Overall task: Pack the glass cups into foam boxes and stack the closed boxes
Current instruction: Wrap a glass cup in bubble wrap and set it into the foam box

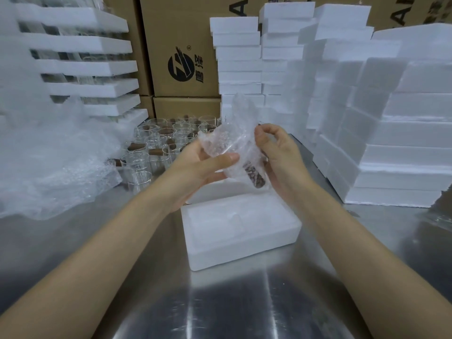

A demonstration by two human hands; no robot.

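A glass cup with a brown wooden handle (pixel 255 176), wrapped in clear bubble wrap (pixel 230 140), hangs above the table between both hands. My left hand (pixel 203 165) grips the wrapped cup from the left, thumb across the wrap. My right hand (pixel 281 152) holds the right side and pinches the wrap's upper edge with fingertips. Directly below lies an open white foam box (pixel 241 241) with moulded hollows. Several bare glass cups (pixel 159 143) with brown handles stand at the back left.
A heap of bubble wrap (pixel 53 157) covers the left of the steel table (pixel 232 302). Stacks of white foam boxes (pixel 391 143) fill the right and back. Foam trays (pixel 93 67) are stacked at the far left, with cardboard cartons (pixel 178 57) behind.
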